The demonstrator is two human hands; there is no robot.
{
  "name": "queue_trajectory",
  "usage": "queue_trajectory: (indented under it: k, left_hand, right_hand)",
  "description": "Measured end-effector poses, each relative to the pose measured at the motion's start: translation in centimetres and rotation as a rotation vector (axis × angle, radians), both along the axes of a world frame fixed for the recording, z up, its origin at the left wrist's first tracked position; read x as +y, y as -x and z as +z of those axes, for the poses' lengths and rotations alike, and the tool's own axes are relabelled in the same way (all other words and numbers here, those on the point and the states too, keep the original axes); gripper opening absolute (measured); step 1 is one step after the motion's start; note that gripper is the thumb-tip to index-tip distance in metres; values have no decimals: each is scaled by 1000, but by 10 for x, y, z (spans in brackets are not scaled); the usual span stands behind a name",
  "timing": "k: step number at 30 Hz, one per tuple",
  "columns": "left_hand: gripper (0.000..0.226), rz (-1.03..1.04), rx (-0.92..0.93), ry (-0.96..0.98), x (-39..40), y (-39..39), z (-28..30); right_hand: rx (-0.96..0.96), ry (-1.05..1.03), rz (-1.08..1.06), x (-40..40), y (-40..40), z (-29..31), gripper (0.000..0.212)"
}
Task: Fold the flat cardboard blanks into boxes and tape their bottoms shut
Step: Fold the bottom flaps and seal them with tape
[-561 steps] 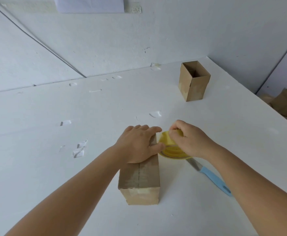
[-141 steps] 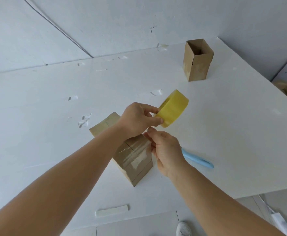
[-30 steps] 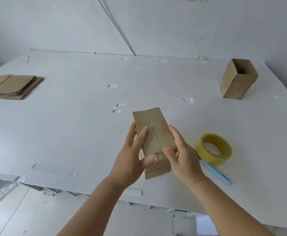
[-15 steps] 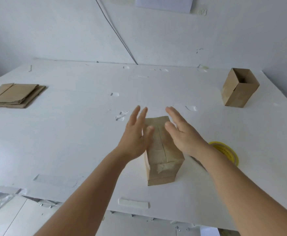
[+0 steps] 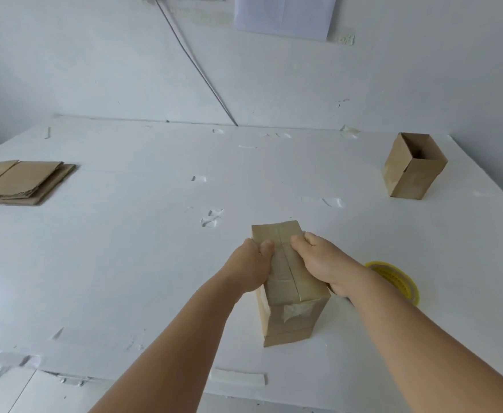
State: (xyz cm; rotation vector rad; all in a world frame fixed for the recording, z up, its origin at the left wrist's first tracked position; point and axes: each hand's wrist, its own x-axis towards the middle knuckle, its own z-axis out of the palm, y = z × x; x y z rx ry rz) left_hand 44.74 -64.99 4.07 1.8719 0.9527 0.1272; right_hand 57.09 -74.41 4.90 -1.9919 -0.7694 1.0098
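Observation:
A brown cardboard box [image 5: 289, 281] stands on the white table [image 5: 125, 263], its taped bottom facing up, with clear tape running down its near face. My left hand [image 5: 251, 268] grips its left side, thumb on the top face. On the right side my right hand [image 5: 324, 262] holds it the same way, thumb on top and fingers hidden behind the box. A yellow tape roll [image 5: 394, 281] lies flat just right of my right wrist. A stack of flat cardboard blanks [image 5: 21, 181] lies at the far left.
A finished box [image 5: 414, 166] stands open side up at the far right, near the wall. Scraps of white tape are stuck across the table, with one strip [image 5: 238, 378] at the near edge. A cable runs down the wall behind.
Half a second ago both hands hovered open over the box; now they grip its two sides. The camera has tilted up a little.

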Motion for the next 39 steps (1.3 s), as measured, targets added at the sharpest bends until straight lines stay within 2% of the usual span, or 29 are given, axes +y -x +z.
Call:
queue_trajectory:
  k: [2,5,7,9,12,14,18,21,25,29,36,39]
  left_hand:
    - [48,-21,39,58,0,3,6]
    - [41,-15,-23,108,1,8,13]
    - [32,-7,-142,63,0,9,21]
    - [23,-28,-235,-65,-1,10,31]
    - [26,-79,-302,-268,-3,9,49]
    - [24,-101,-386,-261,-7,5,59]
    - [30,-63,-498,-210,-20,-17,71]
    - [26,10,-476,-233,-26,-40,70]
    - [38,57,-458,-199,-32,-69,65]
    - [20,70,-366,-287,-34,-111,55]
    - [40,42,-310,-437,-29,-205,24]
    - [35,35,-280,-449,-25,-244,8]
  right_hand:
    - [39,14,-30,-2,1,4,40]
    - [23,-11,-50,-9,3,12,34]
    - [-41,-100,-81,-14,6,22,25]
    - [-138,-194,-123,-19,9,36,17]
    - [-253,-297,-237,-25,13,57,34]
    - [-339,-327,-338,-28,13,66,48]
    - [-395,-416,-479,-35,4,68,24]
    - [-389,-465,-538,-42,-7,61,15]
    - [-372,-464,-615,-50,-36,51,26]
    - [-396,-445,-609,-54,-73,39,23]
    - [-514,-341,-674,-46,-155,9,21]
    - [-542,-306,-685,-38,-192,-8,18]
